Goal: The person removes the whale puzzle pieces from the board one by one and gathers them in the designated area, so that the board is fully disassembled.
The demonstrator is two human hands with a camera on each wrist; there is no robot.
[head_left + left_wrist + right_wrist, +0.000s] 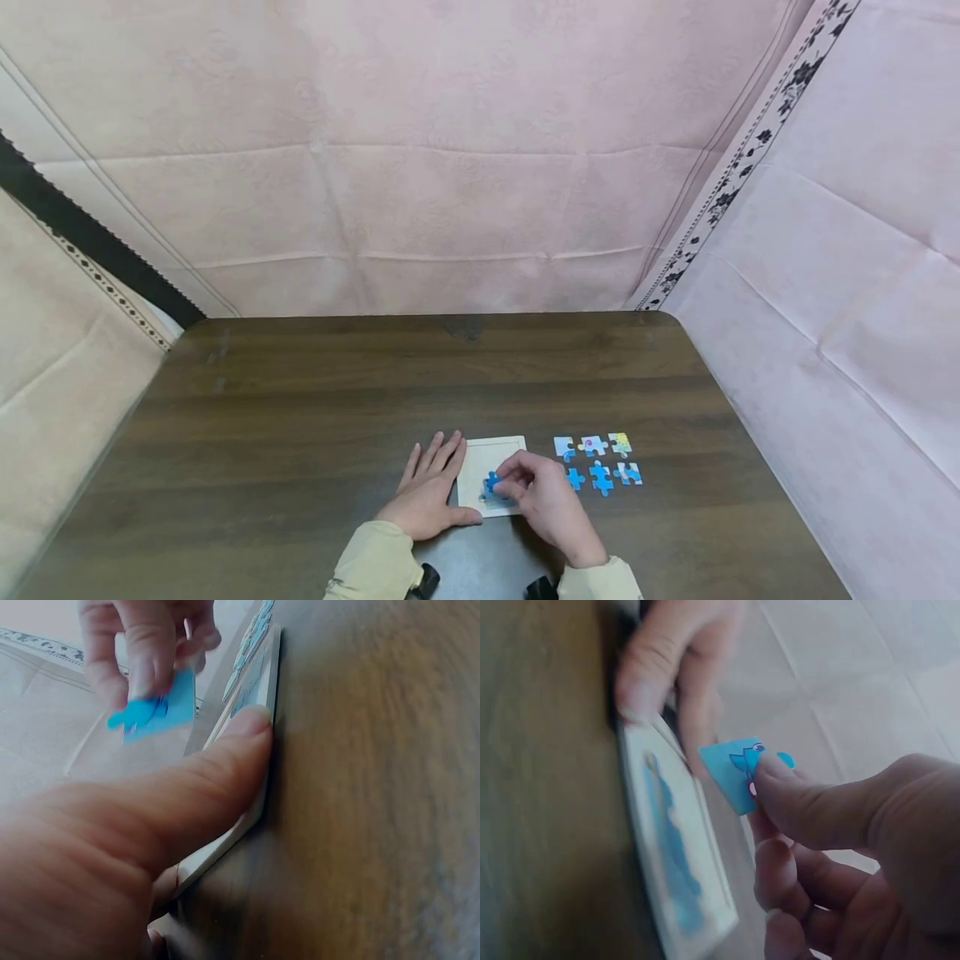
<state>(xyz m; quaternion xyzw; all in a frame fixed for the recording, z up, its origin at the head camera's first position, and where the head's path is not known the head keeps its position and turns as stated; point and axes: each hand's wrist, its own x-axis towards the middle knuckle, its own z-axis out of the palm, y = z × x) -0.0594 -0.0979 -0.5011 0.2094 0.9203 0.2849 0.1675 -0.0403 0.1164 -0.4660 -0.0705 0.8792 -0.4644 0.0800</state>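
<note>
My right hand [551, 504] pinches a light-blue jigsaw puzzle piece [727, 766] between thumb and fingers, raised above a white puzzle tray [487, 454]. A dark-blue line drawing shows on the piece, partly covered by the thumb. Blue puzzle pieces [669, 855] lie inside the tray along its near side. My left hand [429, 498] lies at the tray's left side with fingers straight and spread. Its thumb [225, 761] reaches along the near edge, with the tip on the tray's rim.
Several loose puzzle pieces [600, 477] lie in two rows on the brown wooden table [315, 417], right of the tray and close to my right hand. Light cloth [450, 208] hangs behind the table and at both sides.
</note>
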